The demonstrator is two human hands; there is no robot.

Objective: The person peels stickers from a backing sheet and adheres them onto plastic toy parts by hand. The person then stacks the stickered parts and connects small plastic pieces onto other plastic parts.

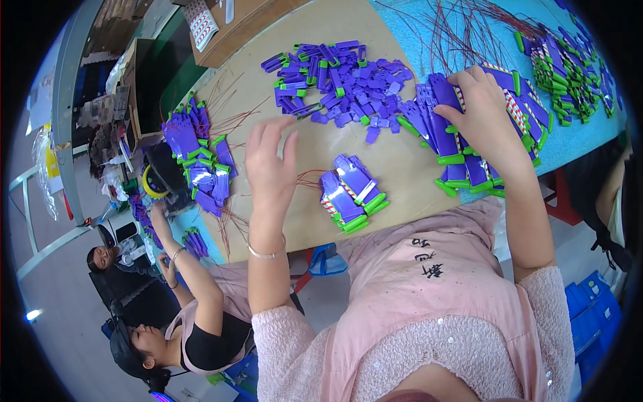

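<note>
My left hand (271, 157) is raised over the tan tabletop, thumb and fingers apart. Its fingertips come up to a purple-and-green clip-shaped plastic piece (307, 111) at the near edge of a loose heap; I see nothing held in the hand. Over a pile of purple strips with green ends (455, 144), my right hand (483, 110) bends its fingers, the thumb spread from the index finger. Its fingertips touch or nearly touch the purple strips, and no firm hold shows. Between my arms lies a small stack of similar strips (351, 191) with red-and-white striped edges and thin red wires.
Small flat purple pieces (375, 90) fill the middle heap. Further strips with wires lie at the left (201, 161) and on the blue surface at the far right (569, 74). A co-worker's arm (194, 281) works beside a yellow-and-black roll (155, 182). A cardboard box (234, 30) stands behind.
</note>
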